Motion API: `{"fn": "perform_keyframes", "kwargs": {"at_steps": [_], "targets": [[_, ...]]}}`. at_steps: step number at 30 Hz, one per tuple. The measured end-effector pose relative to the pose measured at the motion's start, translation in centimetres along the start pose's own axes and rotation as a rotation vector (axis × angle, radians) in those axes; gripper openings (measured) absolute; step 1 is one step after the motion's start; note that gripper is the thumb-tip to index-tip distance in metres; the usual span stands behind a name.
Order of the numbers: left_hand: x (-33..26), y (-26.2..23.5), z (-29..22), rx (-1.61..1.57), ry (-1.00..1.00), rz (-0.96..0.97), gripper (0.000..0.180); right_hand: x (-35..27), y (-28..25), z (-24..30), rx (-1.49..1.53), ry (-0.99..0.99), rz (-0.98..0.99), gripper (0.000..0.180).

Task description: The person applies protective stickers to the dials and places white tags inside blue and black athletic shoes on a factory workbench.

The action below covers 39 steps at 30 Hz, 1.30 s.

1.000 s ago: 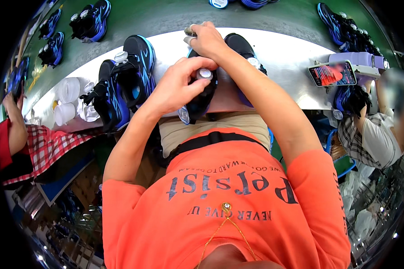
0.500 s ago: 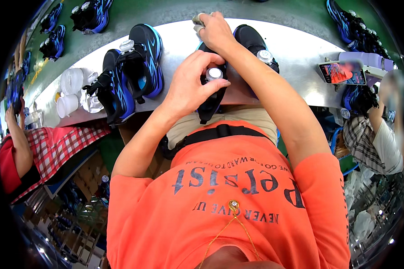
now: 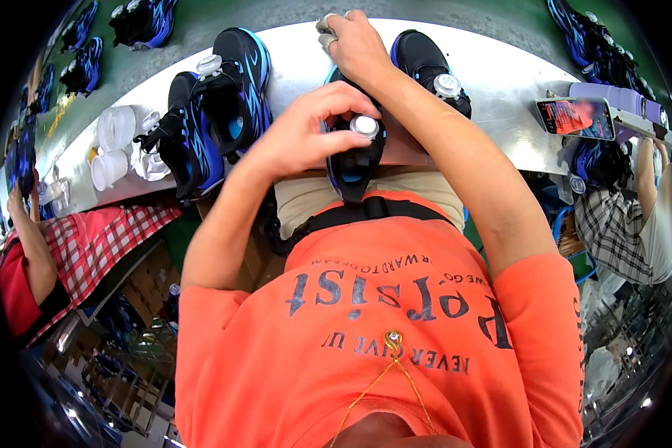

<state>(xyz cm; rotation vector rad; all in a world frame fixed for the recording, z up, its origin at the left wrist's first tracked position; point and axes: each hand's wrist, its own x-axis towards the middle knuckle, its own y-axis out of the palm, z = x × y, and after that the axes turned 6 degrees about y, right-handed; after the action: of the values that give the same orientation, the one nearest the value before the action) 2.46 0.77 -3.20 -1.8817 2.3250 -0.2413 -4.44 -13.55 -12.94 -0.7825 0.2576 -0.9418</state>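
A black and blue sneaker (image 3: 353, 168) lies in front of me at the near edge of the white table (image 3: 493, 89), its tongue pointing toward my lap. My left hand (image 3: 306, 131) pinches the round white dial (image 3: 364, 125) on the shoe's tongue. My right hand (image 3: 355, 45) rests over the shoe's toe end, fingers closed around a small pale object (image 3: 325, 30) that I cannot identify.
Two more black and blue sneakers (image 3: 216, 104) lie to the left and one (image 3: 429, 63) to the right. Clear plastic cups (image 3: 112, 149) stand far left. A phone (image 3: 575, 117) rests at the right. People sit on both sides; more shoes lie on the green floor (image 3: 276, 15).
My left hand has slid from gripping the shoe's side to pinching the white dial. The view has tilted slightly, shifting the table upward.
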Motion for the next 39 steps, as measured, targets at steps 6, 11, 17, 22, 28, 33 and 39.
{"fn": "perform_keyframes", "kwargs": {"at_steps": [6, 11, 17, 22, 28, 33, 39], "targets": [[-0.4, 1.4, -0.8, 0.217, 0.033, -0.177, 0.032, -0.5, -0.2, 0.4, 0.014, 0.030, -0.010, 0.020], [-0.9, 1.2, 0.3, 0.186, 0.028, -0.131, 0.034, -0.5, -0.7, 0.6, 0.087, 0.044, 0.070, 0.022], [-0.8, 0.9, -1.3, 0.238, 0.100, -0.188, 0.027, -0.1, -2.0, 1.0, 0.185, 0.016, 0.003, 0.020], [-6.2, 3.7, -3.0, 0.268, 0.036, -0.371, 0.018, -1.3, -12.4, 2.7, 0.205, -0.041, -0.037, 0.026], [-3.4, 9.1, -4.1, 0.465, 0.048, 0.002, 0.066, -11.5, -15.2, -5.1, 0.032, 0.380, 0.062, 0.032], [0.9, 12.3, -1.9, 0.883, -0.155, -0.138, 0.045, -9.5, -15.3, -2.9, 0.217, 0.380, 0.231, 0.036], [3.7, -2.0, -9.1, 0.264, -0.247, -0.634, 0.022, 4.4, -19.5, -1.3, 0.009, 0.161, -0.009, 0.047]]}}
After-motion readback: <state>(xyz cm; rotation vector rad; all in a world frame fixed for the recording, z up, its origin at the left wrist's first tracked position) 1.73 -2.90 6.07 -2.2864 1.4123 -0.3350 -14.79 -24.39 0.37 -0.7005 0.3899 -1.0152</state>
